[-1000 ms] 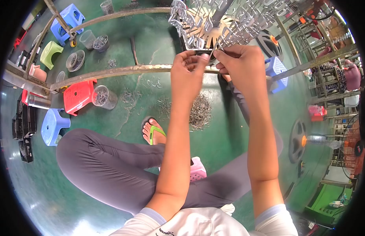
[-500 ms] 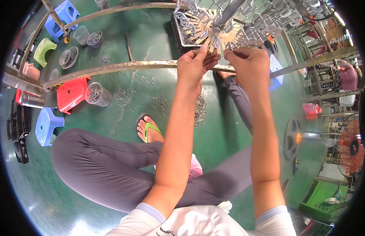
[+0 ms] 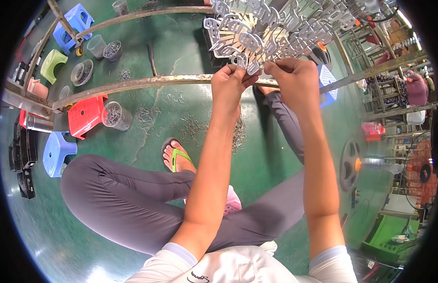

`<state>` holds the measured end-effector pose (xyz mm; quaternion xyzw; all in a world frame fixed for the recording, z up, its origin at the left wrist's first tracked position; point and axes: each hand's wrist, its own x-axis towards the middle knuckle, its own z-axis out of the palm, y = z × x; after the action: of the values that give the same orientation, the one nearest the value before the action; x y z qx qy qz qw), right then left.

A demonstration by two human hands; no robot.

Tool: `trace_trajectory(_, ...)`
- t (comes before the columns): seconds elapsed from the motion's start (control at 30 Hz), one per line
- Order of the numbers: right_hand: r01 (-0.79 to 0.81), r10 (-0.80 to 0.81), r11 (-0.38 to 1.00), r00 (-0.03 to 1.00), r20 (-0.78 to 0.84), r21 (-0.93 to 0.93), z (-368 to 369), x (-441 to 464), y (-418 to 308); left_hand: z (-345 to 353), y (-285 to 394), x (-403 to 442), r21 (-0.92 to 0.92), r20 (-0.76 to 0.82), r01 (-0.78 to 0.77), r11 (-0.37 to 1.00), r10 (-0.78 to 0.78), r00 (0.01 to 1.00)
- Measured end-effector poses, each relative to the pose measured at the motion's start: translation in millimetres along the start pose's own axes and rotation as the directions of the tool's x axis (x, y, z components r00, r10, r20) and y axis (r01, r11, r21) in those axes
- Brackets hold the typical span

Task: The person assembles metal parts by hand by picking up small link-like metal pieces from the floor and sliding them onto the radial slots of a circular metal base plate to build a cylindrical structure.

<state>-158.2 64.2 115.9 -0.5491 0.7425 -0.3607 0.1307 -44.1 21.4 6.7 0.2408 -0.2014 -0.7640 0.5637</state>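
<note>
A rack hung with many grey bent-metal loops (image 3: 251, 41) stands in front of me, over a pale slatted disc (image 3: 226, 37). My left hand (image 3: 230, 81) is closed, thumb and fingers pinched at the lower end of a grey metal loop (image 3: 253, 67) on the near side. Close beside it on the right, my right hand (image 3: 294, 78) is also closed in a pinch at the rack's lower edge. Whatever lies between its fingertips is too small and hidden to make out.
A metal rail (image 3: 134, 83) crosses below the rack. Loose metal hooks (image 3: 193, 128) are scattered on the green floor. Left are a red stool (image 3: 84, 115), a tub of metal pieces (image 3: 116, 116) and a blue stool (image 3: 58, 153). A fan (image 3: 421, 172) stands right.
The hanging loops have shifted toward me and now cover much of the pale disc. Both hands stay near the same spot, the right one slightly farther left.
</note>
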Motion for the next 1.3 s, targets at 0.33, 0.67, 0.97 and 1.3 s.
trace_trajectory(0.33, 0.124, -0.128, 0.988, 0.991, -0.034, -0.095, -9, -4, 6, -4, 5, -3, 0.011, 0.053, 0.073, 0.997, -0.073, 0.996)
trace_trajectory(0.67, -0.102, 0.045, 0.982, 0.943, 0.329, 0.156, -36, -26, -10, -17, 39, -14, 0.421, 0.383, 0.144, 0.896, -0.32, 0.867)
trace_trajectory(0.97, -0.144, 0.052, 0.937, 0.958, 0.281, 0.318, -34, -44, -14, -1, 69, -32, 0.596, 0.283, 0.084, 0.798, -0.306, 0.909)
trace_trajectory(1.3, -0.203, 0.082, 0.927, 0.93, 0.359, 0.316, -34, -39, -14, 33, 97, -70, 0.717, 0.061, 0.065, 0.694, -0.155, 0.986)
